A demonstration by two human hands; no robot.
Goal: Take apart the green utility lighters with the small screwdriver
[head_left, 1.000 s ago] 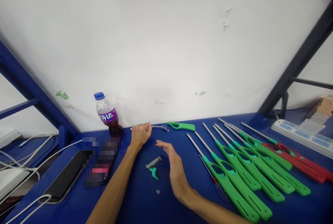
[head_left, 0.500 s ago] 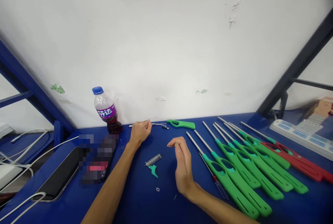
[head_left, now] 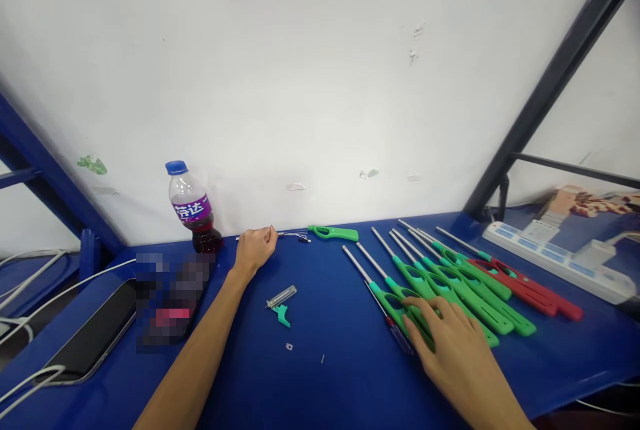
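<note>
Phone (head_left: 95, 330) and bottle (head_left: 193, 210) sit on the left part of the table (head_left: 300, 397), taking twelve o'clock as toward the wall. At one o'clock from the phone, just past the bottle, the left hand (head_left: 254, 249) is clenched; whether anything is inside the curled fingers cannot be told. Thin wires (head_left: 295, 235) lie just beside it at three o'clock, and beyond them a green casing (head_left: 333, 234) runs nearly along the wall, long axis from nine to three. At about five o'clock from that fist lie a clear tube (head_left: 281, 297) and a teal trigger (head_left: 281, 316).

Farther right comes the relation that matters most: the nearest green lighter (head_left: 384, 298) lies slantwise, rod tip toward ten o'clock, handle toward four, with a screwdriver (head_left: 399, 335) along its near side. The right hand (head_left: 453, 343) is clearly the nearer one, reaching in from five o'clock, fingers spread across the handle end and thumb on the near side; whether they have gripped it cannot be seen. From the left hand, that handle is well apart, near four o'clock. The other green lighters (head_left: 487, 310) fan out beyond at one to two o'clock, roughly parallel, then red lighters (head_left: 530, 290).
</note>
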